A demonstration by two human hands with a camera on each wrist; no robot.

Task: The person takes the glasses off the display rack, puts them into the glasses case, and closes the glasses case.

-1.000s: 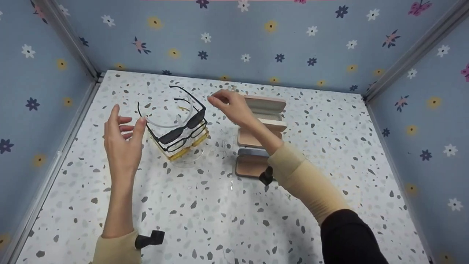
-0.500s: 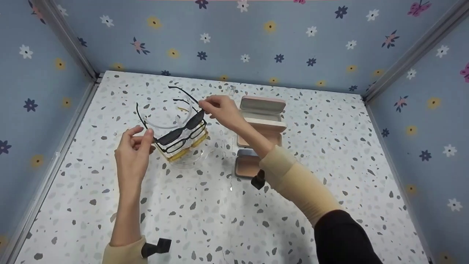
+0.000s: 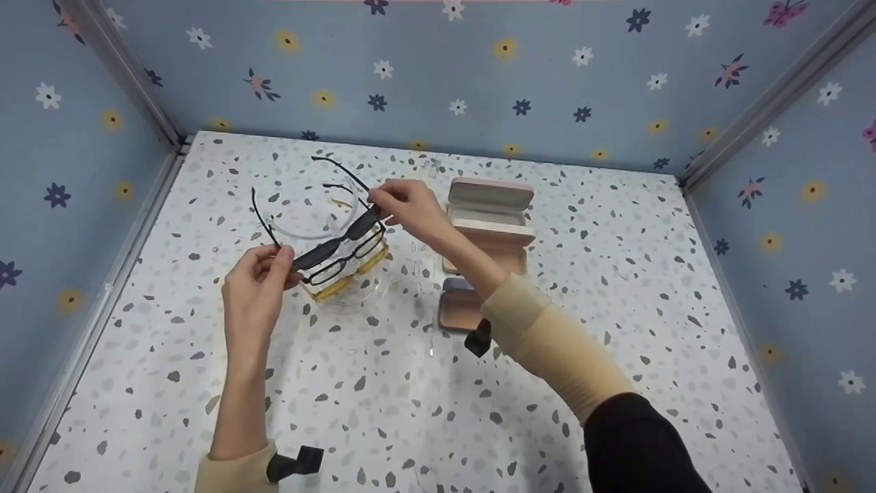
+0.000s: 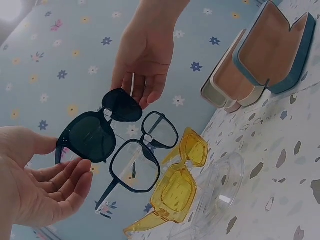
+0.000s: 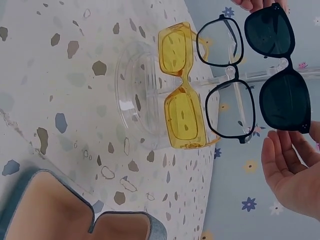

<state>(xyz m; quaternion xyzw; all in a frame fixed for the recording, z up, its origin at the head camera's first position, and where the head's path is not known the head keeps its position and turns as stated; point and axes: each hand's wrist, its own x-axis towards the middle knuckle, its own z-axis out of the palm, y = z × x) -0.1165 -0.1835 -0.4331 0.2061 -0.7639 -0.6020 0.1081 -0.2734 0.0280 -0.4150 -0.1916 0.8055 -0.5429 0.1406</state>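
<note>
The left hand [image 3: 256, 281] and the right hand [image 3: 410, 209] each pinch one end of the sunglasses [image 4: 92, 136]. On both hands the thumb and fingers are close together at a corner of the frame, and the other fingers curl in loosely. The sunglasses have black frames and dark lenses, and their two legs are open and point to the back. They are at the top of a clear stand [image 5: 128, 105], right by its nose piece (I can't tell if they rest on it).

Just below them on the stand sit the black glasses [image 5: 234, 80], with see-through lenses. Under those are the yellow glasses [image 5: 183, 92], the lowest of the three, near the round foot of the stand.

To the right of the stand, three open cases are in a row on the desk [image 3: 410, 411]. The far one is the pink case [image 3: 491, 194], then comes the tan case [image 3: 503, 259], and the blue case [image 4: 300, 56] is closest to the person. The right arm, in a tan sleeve [image 3: 561, 342], hides a bit of the row. The desk is white with grey spots. Around it is a blue wall [image 3: 438, 68] with flowers on it.
</note>
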